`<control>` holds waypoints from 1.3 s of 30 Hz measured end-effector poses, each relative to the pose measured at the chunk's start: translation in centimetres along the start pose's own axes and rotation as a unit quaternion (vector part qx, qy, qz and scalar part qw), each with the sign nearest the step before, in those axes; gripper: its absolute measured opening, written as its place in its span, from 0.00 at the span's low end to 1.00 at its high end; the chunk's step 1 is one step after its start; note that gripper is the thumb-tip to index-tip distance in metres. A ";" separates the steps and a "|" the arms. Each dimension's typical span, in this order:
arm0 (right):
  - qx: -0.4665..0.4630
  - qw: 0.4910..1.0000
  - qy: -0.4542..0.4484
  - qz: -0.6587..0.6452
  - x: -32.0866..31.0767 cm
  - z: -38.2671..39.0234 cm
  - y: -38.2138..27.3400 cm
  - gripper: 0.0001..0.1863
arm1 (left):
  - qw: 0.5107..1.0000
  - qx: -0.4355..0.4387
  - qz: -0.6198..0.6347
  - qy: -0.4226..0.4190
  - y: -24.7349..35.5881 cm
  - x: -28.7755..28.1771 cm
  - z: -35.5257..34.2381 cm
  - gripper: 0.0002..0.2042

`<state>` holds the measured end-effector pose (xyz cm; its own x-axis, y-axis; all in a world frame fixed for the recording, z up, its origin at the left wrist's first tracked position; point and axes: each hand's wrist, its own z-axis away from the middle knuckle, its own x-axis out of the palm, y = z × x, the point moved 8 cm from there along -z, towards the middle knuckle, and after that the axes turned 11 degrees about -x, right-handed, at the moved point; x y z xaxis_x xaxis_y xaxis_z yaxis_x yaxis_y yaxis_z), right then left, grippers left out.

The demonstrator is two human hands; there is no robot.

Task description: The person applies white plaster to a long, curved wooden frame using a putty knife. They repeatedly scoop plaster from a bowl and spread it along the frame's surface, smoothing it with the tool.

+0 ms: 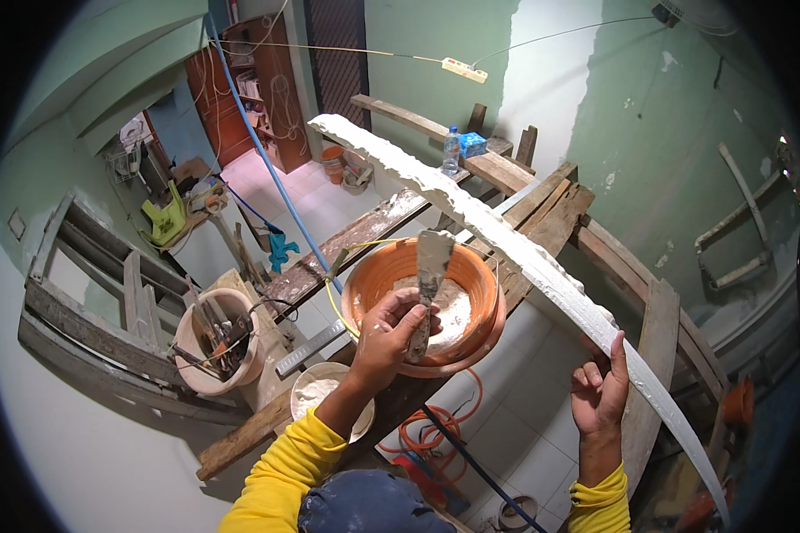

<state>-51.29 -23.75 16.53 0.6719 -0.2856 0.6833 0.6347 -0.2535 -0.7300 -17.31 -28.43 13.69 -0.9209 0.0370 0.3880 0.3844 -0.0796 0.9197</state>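
Head view: nearest, dark-blue cloth [356, 502] is cut off at the lower edge. Your right hand [600, 395] is half curled, palm up, index finger raised against the white strip [498, 231]; thumb hard to make out, so can't tell if it grips. Your left hand [387, 333] is closed round the putty knife [434, 258], blade upward, hiding part of the orange bucket [382, 277] behind. Strip slants across beyond the bucket, near end lost at the dark rim. Farther: bottle [452, 153] beside blue packet [472, 145].
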 end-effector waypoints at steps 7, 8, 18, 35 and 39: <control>-0.001 1.000 -0.002 0.019 0.4 0.1 -0.2 0.21 | 0.945 0.262 -0.139 0.142 5.1 1.4 -3.4 0.12; -0.002 1.000 -0.003 0.021 0.4 0.1 -0.2 0.21 | 0.936 0.282 -0.154 0.144 5.3 1.6 -3.9 0.12; 0.000 1.000 -0.005 0.003 0.1 -0.2 -0.2 0.21 | 0.823 0.395 -0.378 0.154 5.2 5.0 -2.5 0.11; 0.003 1.000 0.005 0.021 -0.8 -0.7 -0.4 0.20 | 0.883 0.292 -0.359 0.080 3.6 6.1 3.3 0.10; 0.061 0.998 -0.010 0.024 -1.4 0.5 2.3 0.20 | 0.968 0.167 -0.153 0.111 2.9 -0.2 4.7 0.10</control>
<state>-50.55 -23.44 13.86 0.7091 -0.2766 0.6486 0.6425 -0.1255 -0.7559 -15.74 -24.02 16.58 -0.9720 -0.2096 0.1059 0.0563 0.2299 0.9716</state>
